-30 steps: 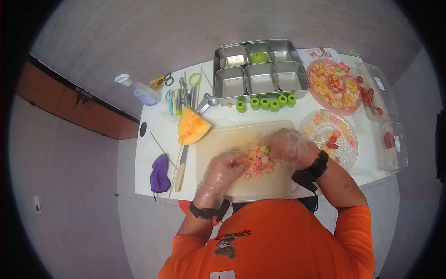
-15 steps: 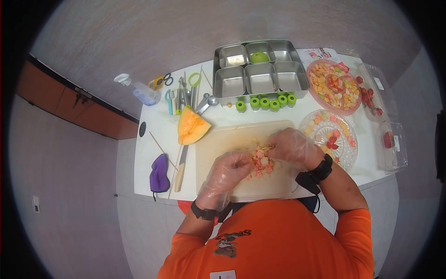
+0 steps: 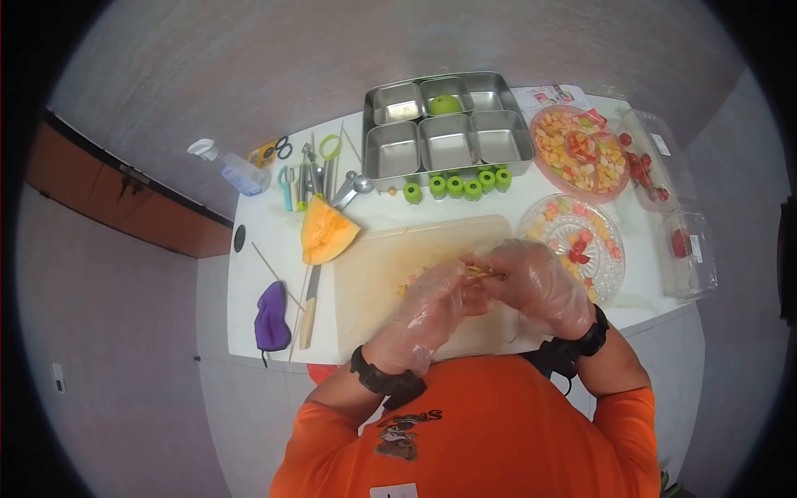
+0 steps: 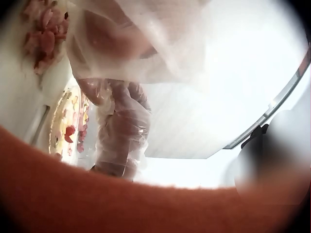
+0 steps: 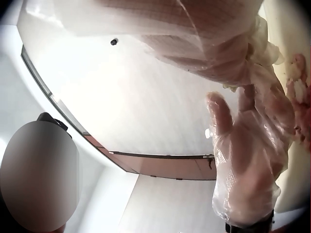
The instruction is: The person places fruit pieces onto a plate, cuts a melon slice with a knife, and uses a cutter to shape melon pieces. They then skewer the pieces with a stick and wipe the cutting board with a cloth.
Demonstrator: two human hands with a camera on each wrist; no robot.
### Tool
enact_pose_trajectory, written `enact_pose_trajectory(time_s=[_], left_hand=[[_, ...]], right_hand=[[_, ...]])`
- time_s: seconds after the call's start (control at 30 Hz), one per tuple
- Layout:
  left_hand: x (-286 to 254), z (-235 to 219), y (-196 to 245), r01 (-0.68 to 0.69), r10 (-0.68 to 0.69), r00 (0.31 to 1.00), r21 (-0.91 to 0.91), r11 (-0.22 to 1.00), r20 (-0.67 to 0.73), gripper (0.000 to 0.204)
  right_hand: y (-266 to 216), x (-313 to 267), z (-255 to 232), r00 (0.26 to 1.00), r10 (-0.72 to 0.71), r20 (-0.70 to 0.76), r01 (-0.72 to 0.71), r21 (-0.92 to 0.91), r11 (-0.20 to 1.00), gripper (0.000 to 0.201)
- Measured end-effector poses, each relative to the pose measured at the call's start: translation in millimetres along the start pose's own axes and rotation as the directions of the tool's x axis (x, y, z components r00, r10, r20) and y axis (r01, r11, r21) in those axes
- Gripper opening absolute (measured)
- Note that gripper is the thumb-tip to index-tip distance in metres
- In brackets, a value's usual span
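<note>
Both hands wear clear plastic gloves and meet over the beige cutting board (image 3: pixel 374 249). Fingertips of the left hand (image 3: pixel 432 307) and right hand (image 3: pixel 544 286) come together on pale yellow-green fruit scraps (image 3: pixel 477 270), pinched between them. In the right wrist view, pale scraps (image 5: pixel 266 51) stick out beside the fingers. The pile of small pink cut fruit pieces (image 5: pixel 300 92) lies on the board, mostly hidden under the hands from above; the left wrist view also catches these pink pieces (image 4: pixel 46 39).
A melon wedge (image 3: pixel 329 232) overlaps the board's left corner, above a knife (image 3: pixel 308 319). Beyond are several green-topped cutters (image 3: pixel 455 187) and a steel tray (image 3: pixel 519 168). Right of the board stand a glass plate (image 3: pixel 610 278) and a pink platter (image 3: pixel 544 178) of cut fruit.
The hands have drawn together over the pile, the left moving right, and now cover most of it. The head view has shifted, so the table sits slightly further left.
</note>
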State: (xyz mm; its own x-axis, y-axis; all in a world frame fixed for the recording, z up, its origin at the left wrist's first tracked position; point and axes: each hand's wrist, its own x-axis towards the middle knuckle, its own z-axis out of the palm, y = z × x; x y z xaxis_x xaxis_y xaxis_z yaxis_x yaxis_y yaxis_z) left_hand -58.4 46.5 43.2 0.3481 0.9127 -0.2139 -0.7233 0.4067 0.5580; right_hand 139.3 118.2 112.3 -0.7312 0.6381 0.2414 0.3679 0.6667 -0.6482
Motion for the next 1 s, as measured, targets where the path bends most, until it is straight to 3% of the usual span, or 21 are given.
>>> enact_pose_trajectory(time_s=[0.1,0.17,0.33,0.53,0.73,1.0], left_hand=[[2.2,1.4,-4.0,0.024,-0.024,0.999,0.007,1.0,-0.027,0.05],[3.4,2.2,-6.2,0.029,-0.029,0.999,0.0,1.0,-0.034,0.047],[6.9,3.0,-12.8,0.05,-0.041,0.99,0.066,0.997,-0.132,0.036],[5.3,18.0,-9.6,0.068,-0.03,0.97,0.152,0.986,-0.24,0.038],[-0.2,30.9,-3.2,0.097,-0.06,0.968,0.143,0.985,-0.243,0.034],[2.9,14.6,-9.9,0.095,-0.061,0.973,0.148,0.984,-0.221,0.029]], right_hand=[[-0.7,-7.9,-4.5,1.0,-0.002,-0.012,0.002,-0.012,1.0,0.025],[6.4,-13.2,-0.8,0.994,0.107,0.003,-0.107,0.007,0.994,0.02],[8.6,-21.0,0.0,0.987,0.161,0.001,-0.16,0.047,0.986,0.017],[-0.4,-26.9,-2.8,0.972,0.233,-0.003,-0.232,0.101,0.968,0.017],[1.3,-30.9,-1.7,0.959,0.283,-0.004,-0.28,0.13,0.951,0.018],[2.9,-35.2,-2.3,0.957,0.286,-0.042,-0.275,0.176,0.945,0.013]])
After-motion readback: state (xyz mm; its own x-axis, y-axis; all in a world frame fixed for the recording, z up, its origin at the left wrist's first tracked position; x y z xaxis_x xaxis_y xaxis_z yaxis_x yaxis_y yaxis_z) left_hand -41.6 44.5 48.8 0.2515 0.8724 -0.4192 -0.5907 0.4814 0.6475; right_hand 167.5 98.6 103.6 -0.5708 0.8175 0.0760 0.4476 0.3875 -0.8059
